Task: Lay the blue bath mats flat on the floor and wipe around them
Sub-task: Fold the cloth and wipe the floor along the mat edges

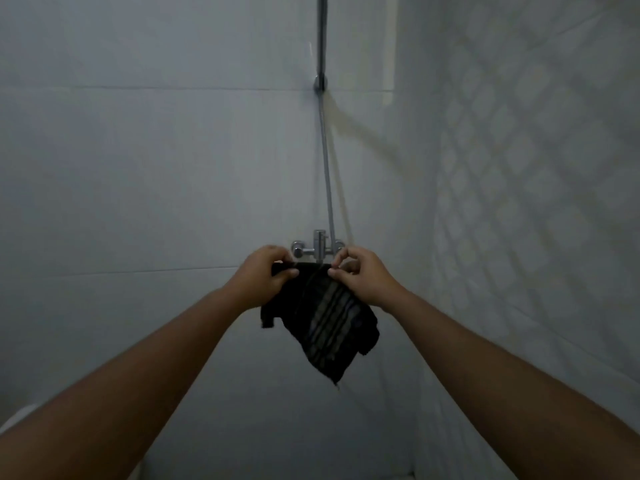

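Both hands pinch the top edge of a dark striped cloth (325, 320): left hand (265, 275) at its left corner, right hand (360, 275) opposite. It hangs below them, just before the shower mixer tap (317, 249).

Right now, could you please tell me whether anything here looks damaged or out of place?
The dark striped cloth, pinched at its top edge by the left hand and right hand in front of the shower tap, looks ragged: its lower edge is uneven and a thread dangles from the lowest corner.
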